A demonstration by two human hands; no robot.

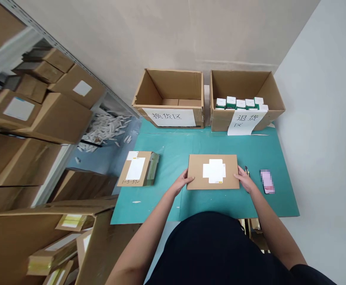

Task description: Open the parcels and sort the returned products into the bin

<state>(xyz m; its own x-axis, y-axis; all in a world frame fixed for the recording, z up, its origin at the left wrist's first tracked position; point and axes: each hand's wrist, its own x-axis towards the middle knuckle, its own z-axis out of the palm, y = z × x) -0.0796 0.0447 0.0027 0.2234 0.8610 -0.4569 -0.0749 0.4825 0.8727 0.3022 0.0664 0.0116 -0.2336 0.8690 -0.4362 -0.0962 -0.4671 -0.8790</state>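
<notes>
A flat brown cardboard box (pixel 196 172) with white labels on its top is in front of me at the table's middle. My left hand (pixel 183 182) grips its left end, thumb on top and fingers at the side. At the opposite end, my right hand (pixel 244 179) holds the box the same way. I cannot tell whether the box rests on the table or is slightly raised. Close to my right hand lies a dark, slim tool (pixel 246 170), partly hidden by that hand. Left of the box stands another labelled carton (pixel 149 158) with handwriting on it.
Two open cartons with Chinese signs stand at the back of the green table (pixel 173 142): the left carton (pixel 175 89) and the right carton (pixel 241 83), holding several white-green boxes. A phone (pixel 267 182) lies right. Loaded shelves (pixel 54 162) and a large parcel bin (pixel 101 237) stand left.
</notes>
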